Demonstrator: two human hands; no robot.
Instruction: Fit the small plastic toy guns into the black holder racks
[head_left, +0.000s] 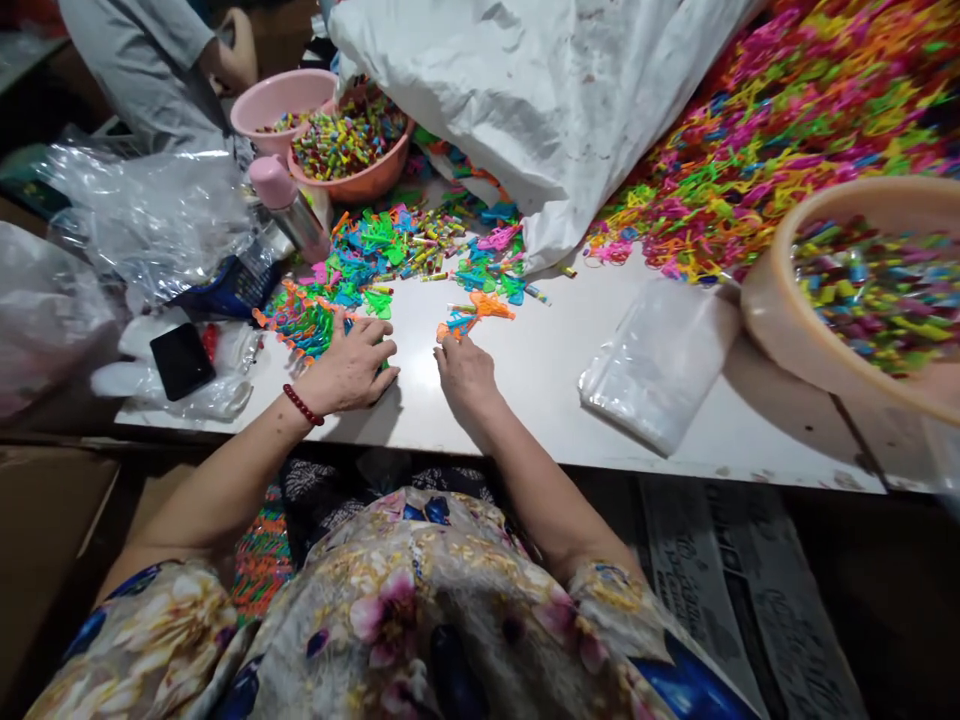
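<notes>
Orange plastic toy piece [480, 310] lies near the front edge of the white bench [540, 380], pinched at its near end by the fingertips of the right hand [466, 372]. Left hand [351, 368] rests palm-down, fingers spread flat over a row of multicoloured pieces [300, 325] just beside it. A stack of clear bags [652, 365] lies toward the right; a tan basin [862, 290] sits at the right edge.

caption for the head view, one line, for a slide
Left hand rests on a row of colourful plastic pieces; right hand fingers an orange piece on the white table.
</notes>
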